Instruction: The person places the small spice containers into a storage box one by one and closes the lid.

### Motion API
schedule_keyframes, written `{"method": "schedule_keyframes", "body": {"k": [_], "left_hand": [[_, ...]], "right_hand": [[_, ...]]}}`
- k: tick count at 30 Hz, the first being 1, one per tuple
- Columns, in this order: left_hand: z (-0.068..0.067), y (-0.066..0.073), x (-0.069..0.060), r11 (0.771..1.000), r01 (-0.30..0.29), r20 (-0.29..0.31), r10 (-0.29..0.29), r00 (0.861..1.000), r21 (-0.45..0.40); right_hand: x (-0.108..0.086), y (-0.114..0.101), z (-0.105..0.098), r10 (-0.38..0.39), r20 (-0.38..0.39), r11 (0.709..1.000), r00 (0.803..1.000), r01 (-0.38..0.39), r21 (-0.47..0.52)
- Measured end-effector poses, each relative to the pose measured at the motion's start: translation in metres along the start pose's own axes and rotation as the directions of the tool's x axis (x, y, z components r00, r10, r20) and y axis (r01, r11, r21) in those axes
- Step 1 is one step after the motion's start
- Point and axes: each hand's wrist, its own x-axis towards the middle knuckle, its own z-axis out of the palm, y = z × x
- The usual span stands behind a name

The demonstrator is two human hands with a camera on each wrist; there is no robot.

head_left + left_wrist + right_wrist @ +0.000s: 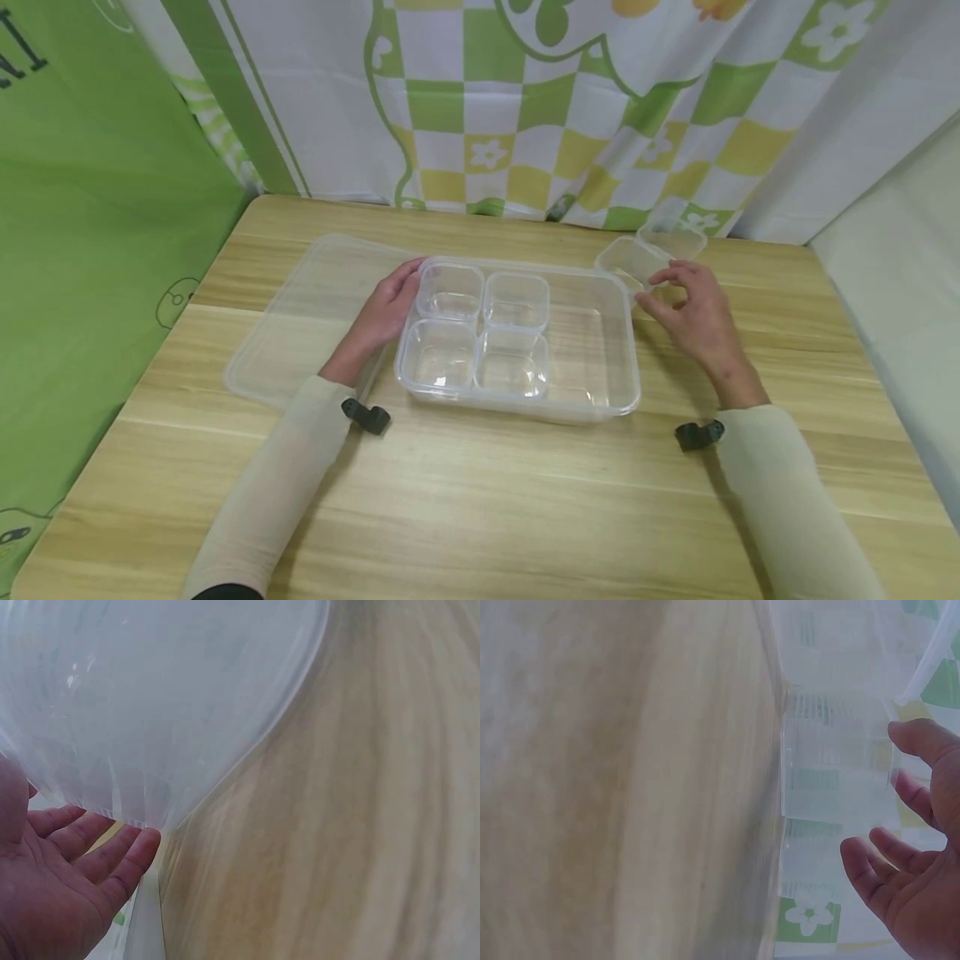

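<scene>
A large clear plastic container (pixel 592 408) stands on the table, several small clear square containers (pixel 442 358) grouped in its left part. My left hand (pixel 392 304) rests against the container's left end near the far corner; in the left wrist view its fingers (pixel 124 862) extend along the wall. Beyond the right end are two more small containers, a nearer one (pixel 621 257) and a farther one (pixel 678 240). Beside the nearer one is my right hand (pixel 699 312), thumb and fingertips spread apart at its rim. Whether they touch it I cannot tell.
A large translucent flat lid (pixel 292 333) lies on the wooden table (pixel 487 508) at the left, partly under the left forearm. A checkered curtain (pixel 525 108) hangs along the table's back edge, close behind the farther small container. Green cloth (pixel 90 250) hangs at the left.
</scene>
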Motion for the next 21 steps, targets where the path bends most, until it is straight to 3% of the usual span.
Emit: {"method": "schedule_keyframes", "body": {"k": [21], "left_hand": [[0.0009,0.0004,0.0009,1.000,0.013,0.001,-0.013,1.000,-0.022]], "right_hand": [[0.0004,-0.0014,-0.0017,0.009,0.025,1.000,1.000,-0.009,0.003]]}}
